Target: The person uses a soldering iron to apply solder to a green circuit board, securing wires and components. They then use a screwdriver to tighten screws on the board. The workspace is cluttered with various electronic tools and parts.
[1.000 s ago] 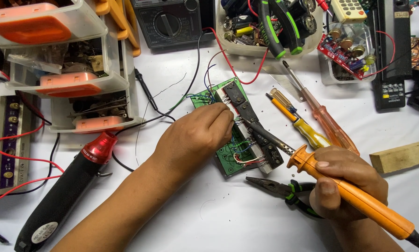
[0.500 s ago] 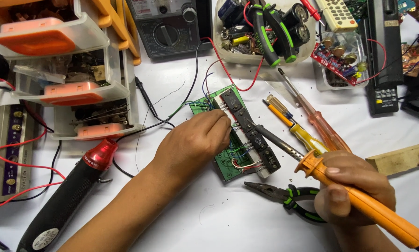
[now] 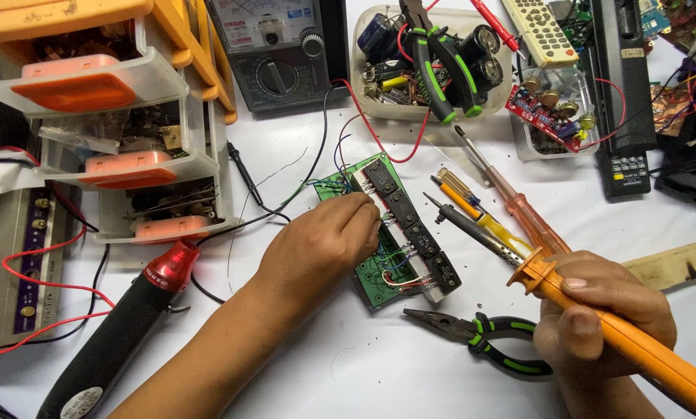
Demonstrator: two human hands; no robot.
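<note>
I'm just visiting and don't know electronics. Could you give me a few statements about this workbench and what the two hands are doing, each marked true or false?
1. The right hand grips an orange-handled soldering iron. True.
2. The left hand rests on the green circuit board with black components along it. True.
3. The black-and-green needle-nose pliers are held in the left hand. False: they lie on the white tabletop, below the board.
4. The iron's tip touches the red-tipped black tool. False: that tool lies far off, at the left.
5. A translucent amber-handled screwdriver lies to the right of the board. True.
</note>
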